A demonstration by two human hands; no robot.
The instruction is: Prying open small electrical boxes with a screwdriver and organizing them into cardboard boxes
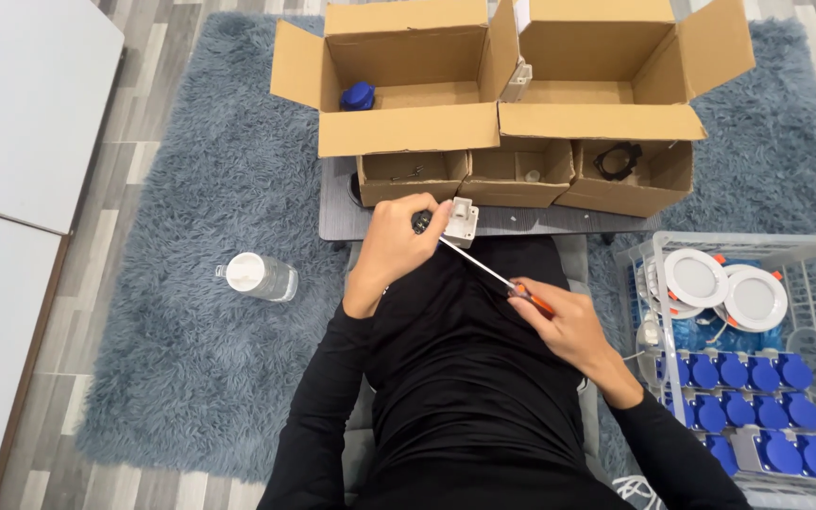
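My left hand (395,247) grips a small white box-shaped part (461,222) with a black piece beside it, held just in front of a low dark table (340,212). My right hand (565,324) holds a screwdriver (493,275) by its orange handle. The thin metal shaft runs up and to the left, and its tip meets the white part. Both arms wear black sleeves, and both hands are above my lap.
Two large open cardboard boxes (408,71) (606,66) stand on the table, one holding a blue cap (357,96). Three small boxes (519,173) sit in front. A clear crate (809,283) at right holds round white lights and several blue parts. A plastic bottle (257,276) lies on the grey rug.
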